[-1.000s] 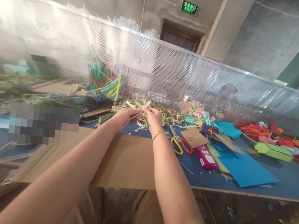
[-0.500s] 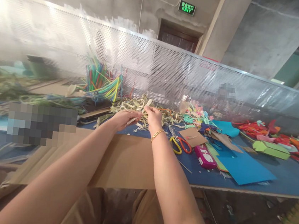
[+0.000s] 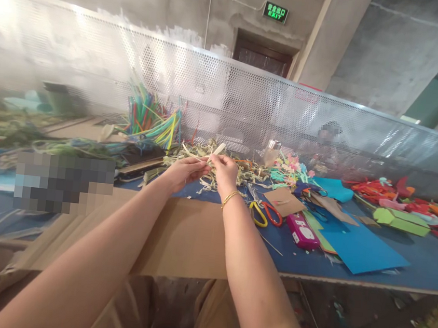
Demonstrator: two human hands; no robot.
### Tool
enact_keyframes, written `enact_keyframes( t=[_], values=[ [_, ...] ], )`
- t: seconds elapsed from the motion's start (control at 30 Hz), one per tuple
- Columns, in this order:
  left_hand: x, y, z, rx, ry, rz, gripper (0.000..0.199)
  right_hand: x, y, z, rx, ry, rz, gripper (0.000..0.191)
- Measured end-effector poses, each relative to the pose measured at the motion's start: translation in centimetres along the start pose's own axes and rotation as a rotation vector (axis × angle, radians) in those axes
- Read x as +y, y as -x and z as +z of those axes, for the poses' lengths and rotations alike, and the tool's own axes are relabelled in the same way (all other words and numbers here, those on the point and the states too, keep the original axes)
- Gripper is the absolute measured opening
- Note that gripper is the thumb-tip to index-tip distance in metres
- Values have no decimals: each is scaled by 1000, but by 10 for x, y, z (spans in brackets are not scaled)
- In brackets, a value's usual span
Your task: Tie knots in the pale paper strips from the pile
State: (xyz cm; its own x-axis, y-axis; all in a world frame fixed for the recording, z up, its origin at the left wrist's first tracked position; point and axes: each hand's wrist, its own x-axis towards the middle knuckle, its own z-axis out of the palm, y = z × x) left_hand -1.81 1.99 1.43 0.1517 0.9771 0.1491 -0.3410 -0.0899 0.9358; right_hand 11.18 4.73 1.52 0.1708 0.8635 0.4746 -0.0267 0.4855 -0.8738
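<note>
Both hands meet at the middle of the view, over the near edge of a pile of pale green strips (image 3: 247, 173). My left hand (image 3: 189, 172) is closed, its fingers pinched on a pale strip (image 3: 217, 150) whose thin end sticks out to the upper left. My right hand (image 3: 224, 170), with a gold bracelet at the wrist, pinches the same strip between thumb and fingers, and its broader end shows above the fingertips. Below my forearms a brown cardboard sheet (image 3: 187, 239) lies at the table's front edge.
Right of my hands lie yellow-handled scissors (image 3: 258, 215), orange-handled scissors (image 3: 272, 214), a magenta box (image 3: 302, 231) and blue sheets (image 3: 362, 247). Colourful pipe cleaners (image 3: 153, 118) stand at the back left. A perforated metal screen (image 3: 250, 94) runs behind the table.
The thin end of the strip has swung from below the fingers to the upper left. My hands have stayed in nearly the same place, with fingers slightly shifted.
</note>
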Motion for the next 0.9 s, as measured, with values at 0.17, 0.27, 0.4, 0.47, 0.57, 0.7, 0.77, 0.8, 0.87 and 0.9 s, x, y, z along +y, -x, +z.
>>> enact_keyframes(
  t=[0.17,0.27,0.4,0.47,0.57,0.7,0.77,0.8,0.87,0.9],
  values=[
    [-1,-2,-1,48,-60,32,23,6,-2,-2,-83,63,-14,20],
    [1,-1,2,75,-98,70,23,10,-2,-1,-72,108,-28,20],
    [3,1,4,84,-145,83,22,14,-1,3,-13,148,-30,20],
    [2,1,4,82,-165,96,23,14,0,4,22,176,-37,19],
    [0,0,1,68,-187,113,24,9,0,0,8,222,-44,21],
    [-3,-3,-2,65,-117,100,28,-6,-1,-13,97,401,-116,29],
    [-4,-4,-3,67,-77,89,32,-15,0,-17,192,516,-226,29],
    [-4,-3,-4,65,-78,94,33,-19,2,-18,195,572,-284,25],
    [-3,-3,-4,56,-146,126,34,-25,7,-16,140,674,-364,19],
    [-4,-3,-4,49,-210,151,31,-27,10,-14,96,719,-387,18]
  ],
)
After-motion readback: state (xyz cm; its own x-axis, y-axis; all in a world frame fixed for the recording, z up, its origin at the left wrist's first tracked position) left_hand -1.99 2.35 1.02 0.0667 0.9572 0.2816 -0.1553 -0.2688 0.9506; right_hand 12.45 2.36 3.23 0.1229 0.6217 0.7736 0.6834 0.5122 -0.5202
